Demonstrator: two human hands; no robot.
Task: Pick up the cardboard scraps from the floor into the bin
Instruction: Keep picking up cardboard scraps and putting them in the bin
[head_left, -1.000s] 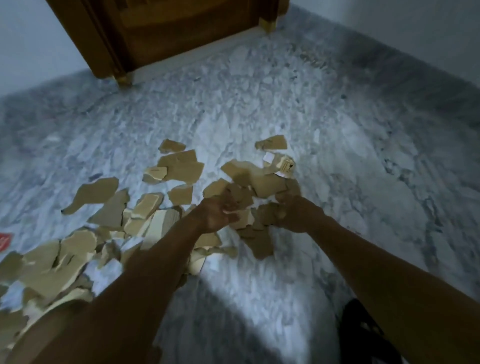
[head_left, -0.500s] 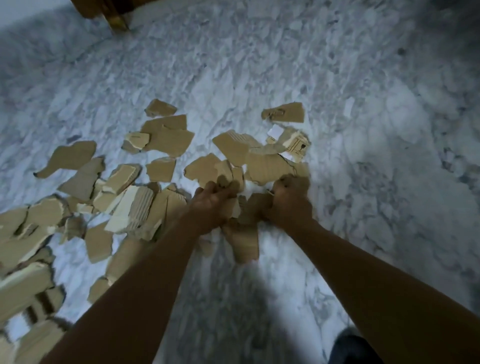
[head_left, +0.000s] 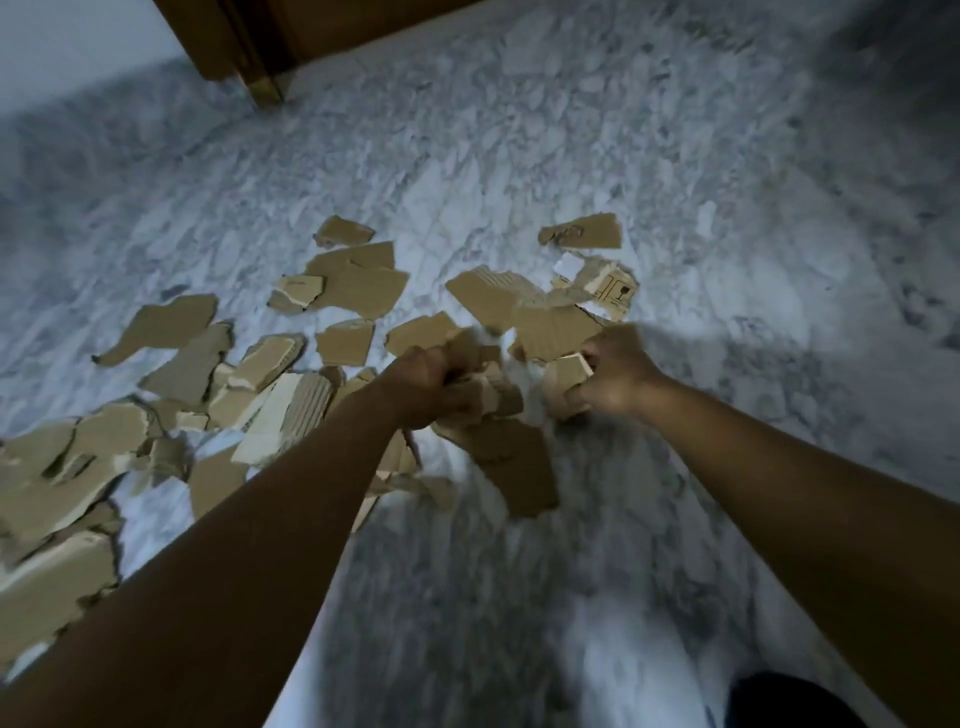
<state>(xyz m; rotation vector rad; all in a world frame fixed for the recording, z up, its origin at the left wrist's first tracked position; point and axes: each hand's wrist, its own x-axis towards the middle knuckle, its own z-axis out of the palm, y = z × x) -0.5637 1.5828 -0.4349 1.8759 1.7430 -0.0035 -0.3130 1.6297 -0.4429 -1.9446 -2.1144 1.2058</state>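
On my feed, a brown wooden door (head_left: 337, 26) fills the top edge, its frame ending in a brass-coloured foot (head_left: 266, 89). A pale wall (head_left: 78, 47) sits left of it. Bottom right, a dark shape (head_left: 789, 701) I can't identify.

1. The left hand (head_left: 436, 384) is curled into a fist with its back upward. It grips a bunch of torn brown cardboard scraps (head_left: 501, 402) that stick out ahead of its fingers and hang below it.
2. The right hand (head_left: 615, 371) is just to the right of the left hand, not touching it. Its thumb and fingers are curled round more of the scraps.
3. The bare left forearm (head_left: 234, 545) stretches straight out behind its hand.
4. The bare right forearm (head_left: 779, 499) does likewise, and the two arms converge toward the hands.
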